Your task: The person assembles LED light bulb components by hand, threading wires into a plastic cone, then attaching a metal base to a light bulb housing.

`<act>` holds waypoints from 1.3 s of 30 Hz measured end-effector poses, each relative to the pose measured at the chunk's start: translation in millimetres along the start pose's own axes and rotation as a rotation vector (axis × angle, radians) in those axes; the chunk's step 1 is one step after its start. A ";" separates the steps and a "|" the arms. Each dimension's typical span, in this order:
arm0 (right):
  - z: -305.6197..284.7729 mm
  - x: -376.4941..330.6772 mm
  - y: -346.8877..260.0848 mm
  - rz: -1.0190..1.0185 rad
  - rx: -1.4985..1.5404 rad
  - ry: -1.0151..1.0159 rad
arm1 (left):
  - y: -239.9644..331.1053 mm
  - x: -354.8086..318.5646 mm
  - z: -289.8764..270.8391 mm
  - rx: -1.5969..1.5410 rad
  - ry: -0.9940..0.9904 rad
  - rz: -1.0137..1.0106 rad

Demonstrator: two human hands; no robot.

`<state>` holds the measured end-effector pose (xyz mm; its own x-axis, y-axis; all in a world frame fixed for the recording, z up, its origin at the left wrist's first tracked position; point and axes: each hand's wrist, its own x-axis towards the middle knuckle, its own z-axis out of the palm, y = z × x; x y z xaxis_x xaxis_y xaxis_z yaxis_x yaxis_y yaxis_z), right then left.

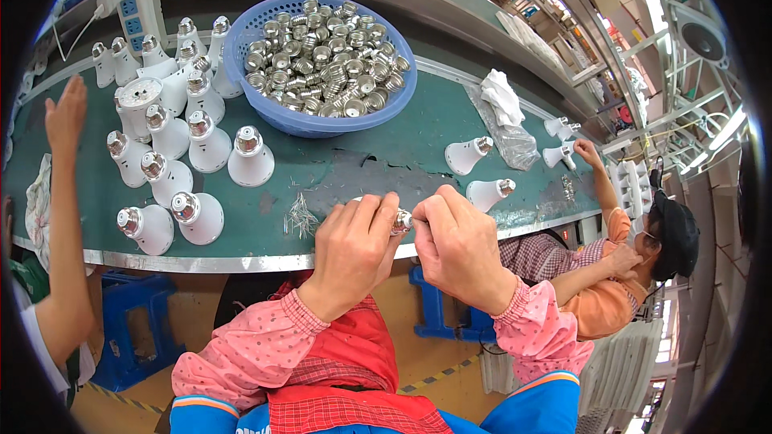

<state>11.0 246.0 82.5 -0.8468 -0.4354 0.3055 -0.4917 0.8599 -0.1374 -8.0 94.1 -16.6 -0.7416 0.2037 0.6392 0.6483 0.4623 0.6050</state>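
Note:
Near the table's front edge, my left hand [351,251] is closed around a light bulb [401,223]. Its silver screw cap shows between my hands, while most of its body is hidden by the fingers. My right hand [466,253] is pinched shut right beside that cap; whatever it holds, if anything, is hidden. A small pile of thin metal pins [301,215] lies just left of my left hand. Beyond my hands stands a blue plastic basket [315,124] full of loose silver screw caps [322,64].
Several white bulbs [251,162] with caps stand at the left, around a power strip [133,4]. Two more bulbs [466,156] lie to the right, near a plastic bag [515,145]. A co-worker [595,273] sits at right; another person's arm [68,193] reaches in at left.

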 end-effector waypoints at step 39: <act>26.6 -0.7 -6.5 0.671 1.241 -0.008 | -6.8 -10.7 -14.6 -0.049 0.034 -0.010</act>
<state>9.4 233.6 58.2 -0.9871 -0.0478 -0.1530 0.1469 0.1120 -0.9828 -1.9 76.2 -20.6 -0.7423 0.1696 0.6482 0.6494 0.4207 0.6335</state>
